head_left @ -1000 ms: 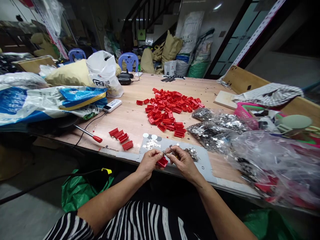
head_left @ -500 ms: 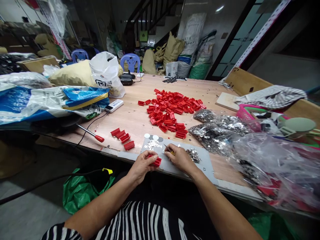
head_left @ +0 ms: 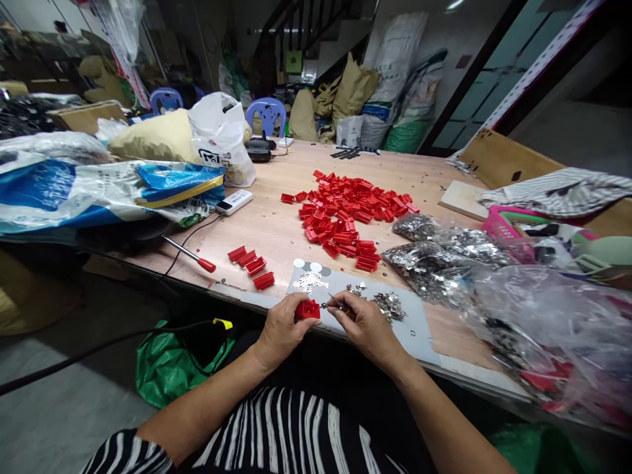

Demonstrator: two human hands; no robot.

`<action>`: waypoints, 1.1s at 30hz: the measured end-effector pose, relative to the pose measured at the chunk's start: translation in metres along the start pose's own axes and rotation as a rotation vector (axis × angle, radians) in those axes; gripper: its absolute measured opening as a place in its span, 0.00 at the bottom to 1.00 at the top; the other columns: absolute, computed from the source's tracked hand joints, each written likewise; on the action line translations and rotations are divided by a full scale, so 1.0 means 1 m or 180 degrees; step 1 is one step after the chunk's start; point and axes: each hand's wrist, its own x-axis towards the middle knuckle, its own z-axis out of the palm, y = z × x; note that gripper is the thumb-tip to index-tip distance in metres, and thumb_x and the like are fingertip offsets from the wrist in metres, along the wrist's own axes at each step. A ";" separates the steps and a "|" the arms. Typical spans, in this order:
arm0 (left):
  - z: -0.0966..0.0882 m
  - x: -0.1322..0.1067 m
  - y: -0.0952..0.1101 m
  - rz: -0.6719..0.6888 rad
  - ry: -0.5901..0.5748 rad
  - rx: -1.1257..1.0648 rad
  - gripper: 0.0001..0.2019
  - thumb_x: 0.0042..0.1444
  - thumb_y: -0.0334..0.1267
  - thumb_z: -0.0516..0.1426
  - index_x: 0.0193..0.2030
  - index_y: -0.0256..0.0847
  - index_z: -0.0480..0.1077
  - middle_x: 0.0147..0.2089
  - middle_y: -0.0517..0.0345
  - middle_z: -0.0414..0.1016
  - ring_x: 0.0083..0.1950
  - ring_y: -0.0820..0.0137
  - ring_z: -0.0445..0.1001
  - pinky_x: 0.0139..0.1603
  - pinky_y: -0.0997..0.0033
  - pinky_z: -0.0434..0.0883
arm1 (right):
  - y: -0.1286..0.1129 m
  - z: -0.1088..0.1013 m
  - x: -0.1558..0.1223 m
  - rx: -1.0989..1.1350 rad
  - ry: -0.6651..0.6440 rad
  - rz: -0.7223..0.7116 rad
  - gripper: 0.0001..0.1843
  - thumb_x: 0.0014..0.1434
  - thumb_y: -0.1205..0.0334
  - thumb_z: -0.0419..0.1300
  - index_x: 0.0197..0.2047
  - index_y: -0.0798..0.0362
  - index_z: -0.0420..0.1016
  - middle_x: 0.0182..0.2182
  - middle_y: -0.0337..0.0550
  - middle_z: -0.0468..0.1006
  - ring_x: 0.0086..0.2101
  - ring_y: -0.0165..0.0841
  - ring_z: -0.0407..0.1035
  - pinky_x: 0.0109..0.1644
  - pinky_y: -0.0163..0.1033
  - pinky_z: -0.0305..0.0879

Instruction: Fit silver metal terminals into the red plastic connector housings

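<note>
Red plastic block (head_left: 307,310) sits pinched in the left hand (head_left: 284,332), its end just beside the tip of a slim yellow-handled tool (head_left: 343,307) gripped between the fingertips of the right hand (head_left: 364,332). Since the earlier view, the hands have drawn closer together above the grey sheet (head_left: 415,322). Clear plastic bags (head_left: 444,280) to the right hold silver metal pieces; farther up the wooden table (head_left: 276,227), a loose heap of red blocks (head_left: 350,214) lies spread out.
</note>
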 end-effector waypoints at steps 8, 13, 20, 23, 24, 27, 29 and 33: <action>0.001 -0.003 0.008 0.0367 -0.0116 0.0098 0.11 0.52 0.36 0.61 0.44 0.44 0.71 0.40 0.54 0.77 0.42 0.64 0.75 0.47 0.66 0.70 | 0.000 0.015 -0.004 -0.0136 -0.0041 -0.0261 0.06 0.59 0.68 0.53 0.35 0.50 0.70 0.32 0.41 0.77 0.34 0.33 0.71 0.39 0.36 0.64; 0.002 -0.008 0.005 0.0524 -0.0062 0.0145 0.13 0.54 0.32 0.59 0.47 0.44 0.70 0.43 0.53 0.77 0.44 0.65 0.76 0.47 0.67 0.70 | 0.000 0.020 -0.005 0.0106 0.0013 -0.0193 0.06 0.59 0.67 0.54 0.35 0.51 0.72 0.31 0.42 0.77 0.32 0.33 0.70 0.37 0.36 0.63; 0.004 -0.015 0.001 0.0310 0.0095 -0.0004 0.14 0.54 0.35 0.60 0.48 0.45 0.71 0.44 0.54 0.78 0.43 0.65 0.77 0.46 0.67 0.72 | 0.004 0.018 -0.010 0.0880 -0.0085 0.0056 0.10 0.61 0.58 0.55 0.36 0.51 0.75 0.33 0.42 0.76 0.33 0.33 0.69 0.38 0.36 0.64; 0.005 -0.015 0.004 0.0323 0.0113 -0.0036 0.13 0.53 0.35 0.60 0.47 0.45 0.72 0.43 0.54 0.78 0.43 0.65 0.77 0.46 0.68 0.72 | 0.010 0.015 -0.011 0.0951 -0.0009 0.0274 0.10 0.61 0.56 0.55 0.39 0.51 0.73 0.32 0.39 0.75 0.30 0.31 0.66 0.37 0.35 0.62; 0.005 -0.015 0.005 0.0352 0.0118 -0.0017 0.13 0.53 0.35 0.61 0.47 0.45 0.72 0.43 0.54 0.78 0.42 0.65 0.77 0.45 0.68 0.72 | 0.012 0.015 -0.012 0.0932 0.0046 0.0325 0.09 0.61 0.56 0.55 0.38 0.51 0.72 0.32 0.38 0.74 0.30 0.30 0.65 0.37 0.35 0.62; 0.006 -0.015 0.007 0.0511 0.0124 0.0112 0.13 0.54 0.36 0.60 0.47 0.44 0.71 0.43 0.54 0.79 0.43 0.65 0.77 0.45 0.68 0.72 | 0.017 0.019 -0.011 0.0997 0.0084 0.0402 0.08 0.59 0.56 0.58 0.37 0.51 0.69 0.32 0.37 0.72 0.33 0.31 0.65 0.39 0.36 0.61; 0.007 -0.015 0.007 0.0714 0.0172 0.0260 0.13 0.54 0.35 0.61 0.47 0.43 0.71 0.43 0.54 0.79 0.43 0.65 0.77 0.45 0.66 0.72 | 0.019 0.023 -0.009 0.1317 -0.0011 0.0486 0.10 0.57 0.54 0.60 0.38 0.51 0.67 0.33 0.38 0.72 0.34 0.31 0.66 0.40 0.36 0.62; 0.006 -0.016 0.006 0.1214 0.0209 0.0455 0.13 0.53 0.34 0.62 0.46 0.42 0.70 0.42 0.55 0.80 0.42 0.66 0.77 0.45 0.66 0.72 | 0.022 0.029 -0.008 0.2082 -0.0363 0.0679 0.16 0.53 0.51 0.64 0.39 0.51 0.66 0.32 0.38 0.72 0.33 0.31 0.67 0.36 0.35 0.62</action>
